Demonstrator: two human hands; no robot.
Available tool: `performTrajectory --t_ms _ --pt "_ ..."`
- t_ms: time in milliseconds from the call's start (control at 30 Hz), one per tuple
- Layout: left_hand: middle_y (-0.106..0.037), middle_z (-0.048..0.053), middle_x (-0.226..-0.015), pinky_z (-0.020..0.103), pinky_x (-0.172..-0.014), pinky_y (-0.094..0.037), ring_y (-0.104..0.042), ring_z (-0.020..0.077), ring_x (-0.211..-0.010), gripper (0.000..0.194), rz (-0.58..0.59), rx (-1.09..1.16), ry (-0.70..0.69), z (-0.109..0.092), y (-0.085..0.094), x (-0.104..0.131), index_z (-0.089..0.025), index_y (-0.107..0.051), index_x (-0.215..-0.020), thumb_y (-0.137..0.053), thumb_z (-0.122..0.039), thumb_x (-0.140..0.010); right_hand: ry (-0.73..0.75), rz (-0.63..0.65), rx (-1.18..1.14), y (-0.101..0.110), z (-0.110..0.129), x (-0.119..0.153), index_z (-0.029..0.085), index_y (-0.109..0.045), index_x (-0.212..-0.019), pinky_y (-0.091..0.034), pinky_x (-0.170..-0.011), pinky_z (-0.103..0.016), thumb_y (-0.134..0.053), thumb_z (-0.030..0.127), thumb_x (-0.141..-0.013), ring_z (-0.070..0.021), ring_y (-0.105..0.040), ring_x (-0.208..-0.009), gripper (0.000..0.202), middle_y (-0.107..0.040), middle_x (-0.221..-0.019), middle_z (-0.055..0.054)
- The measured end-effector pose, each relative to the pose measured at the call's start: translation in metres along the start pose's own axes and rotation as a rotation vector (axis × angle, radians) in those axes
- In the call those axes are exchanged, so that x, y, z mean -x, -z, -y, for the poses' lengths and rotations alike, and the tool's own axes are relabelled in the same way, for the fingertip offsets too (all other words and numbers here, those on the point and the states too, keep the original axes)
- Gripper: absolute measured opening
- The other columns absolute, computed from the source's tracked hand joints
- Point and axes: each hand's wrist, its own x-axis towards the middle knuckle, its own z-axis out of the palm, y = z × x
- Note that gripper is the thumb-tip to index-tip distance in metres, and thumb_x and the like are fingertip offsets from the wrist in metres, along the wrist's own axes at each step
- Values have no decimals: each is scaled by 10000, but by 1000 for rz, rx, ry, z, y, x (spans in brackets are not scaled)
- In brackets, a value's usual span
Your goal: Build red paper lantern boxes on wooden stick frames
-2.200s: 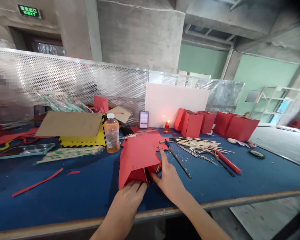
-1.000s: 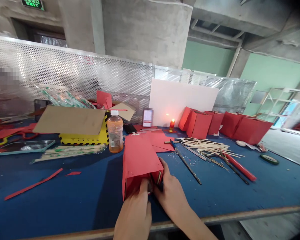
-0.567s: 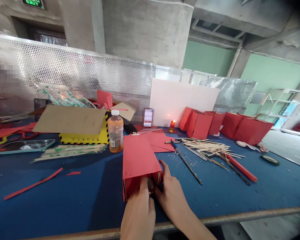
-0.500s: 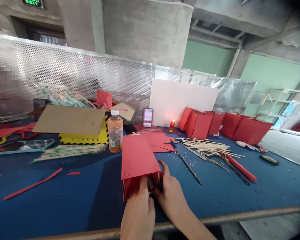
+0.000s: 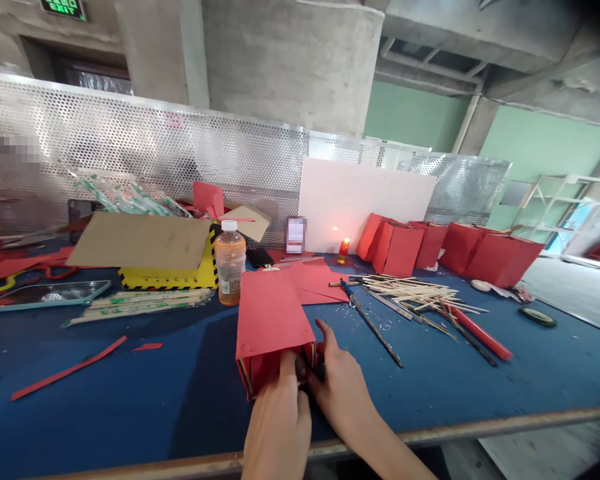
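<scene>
A red paper box (image 5: 273, 319) is seen lying on its side near the front edge of the blue table (image 5: 130, 400), its open end turned toward the person. The left hand (image 5: 280, 420) is placed at that open end, its fingers curled and pressed against the lower rim of the box; whether the rim is pinched cannot be told, since the fingertips are hidden. The right hand (image 5: 343, 387) is set just beside it, at the right corner of the opening, with the thumb raised against the box's right edge and the other fingers tucked in at the mouth, so its grip cannot be made out either. Just behind the box, loose red paper sheets (image 5: 315, 280) are spread flat, and an orange drink bottle (image 5: 230, 267) stands upright to the left of them. A yellow carton (image 5: 170, 270) with open cardboard flaps is seen further left. To the right, a long dark rod (image 5: 375, 333) lies near the right hand, with a heap of wooden sticks (image 5: 410, 290) beyond it. At the back, a small lit candle (image 5: 343, 250) stands before a white board (image 5: 363, 200), and finished red boxes (image 5: 450, 257) are lined up beside it
</scene>
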Motion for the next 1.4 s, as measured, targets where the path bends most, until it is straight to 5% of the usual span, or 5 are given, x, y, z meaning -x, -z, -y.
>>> performTrajectory --t_ms 500,833,1067,1400 --pt "-676 184 -1196 353 -916 -508 -689 261 -1074 596 -48 -30 -91 6 -1 4 -112 -377 -1447 -344 8 -864 59 -7 -23 -1 -3 2 50 -195 -1567 -487 -758 -359 -555 103 -808 -318 -717 -970 842 -754 -1071 -132" --pt "-635 250 -1290 482 -989 -510 -657 312 -1176 630 -43 -70 -207 19 -5 3 -69 -274 -1507 -313 4 -883 111 -20 -117 12 -9 13 109 -249 -1551 -453 -632 -311 -541 85 -757 -265 -700 -774 847 -757 -1014 -112" --pt "-712 195 -1193 427 -868 -572 -728 295 -1020 548 -84 -105 -250 24 -5 1 -122 -502 -1352 -345 31 -850 180 2 -318 14 -19 17 163 -263 -1531 -506 -799 -328 -552 12 -700 -229 -701 -890 893 -742 -1133 -79" --pt "-743 154 -1038 441 -848 -578 -735 307 -979 528 -131 -121 -293 18 1 -3 -150 -607 -1207 -347 66 -801 182 -16 -258 5 -22 13 197 -273 -1535 -492 -680 -290 -548 -3 -718 -221 -708 -770 885 -750 -1127 -83"
